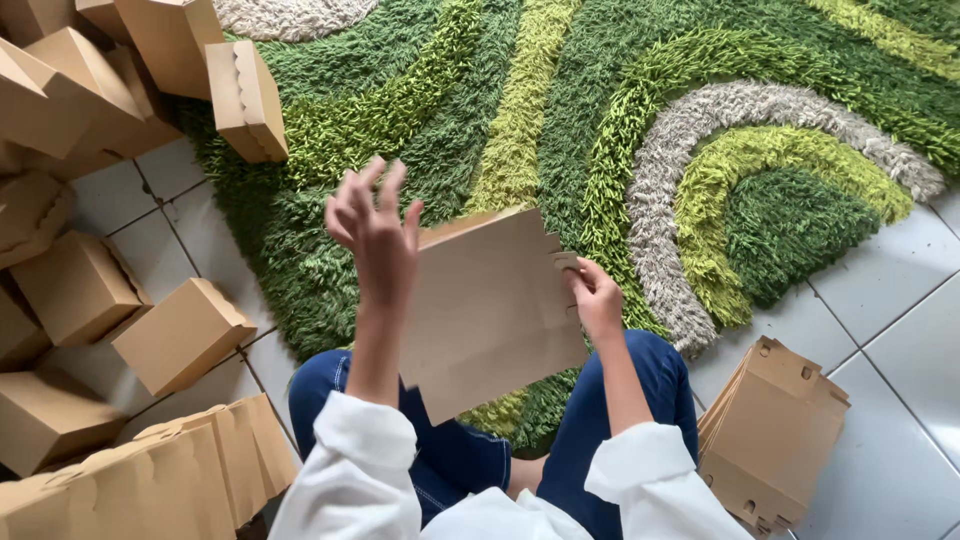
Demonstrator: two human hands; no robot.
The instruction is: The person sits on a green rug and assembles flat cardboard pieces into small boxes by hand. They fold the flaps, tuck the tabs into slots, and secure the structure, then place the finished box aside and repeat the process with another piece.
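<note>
Flat cardboard sheet [490, 310], a brown unfolded box blank, is held over the person's lap, tilted up. The right hand [596, 298] grips its notched right edge, fingers curled shut on the board. The left hand [372, 225] is raised just beside the sheet's upper left corner, fingers spread loosely and holding nothing; whether it touches the board I cannot tell.

Beyond both hands lies a shaggy rug [640, 120] in bands of dark green, lime and grey-cream, spread on a floor of pale grey tiles [900, 330].

One stack of flat blanks [772, 430] sits on the tiles below and to the right of the right hand. To the left of the left hand is a heap of folded brown boxes [80, 290]: roughly ten show, some cut off by the picture's edge, so the count is not exact. One box [246, 100] lies on the rug's edge above that hand.
</note>
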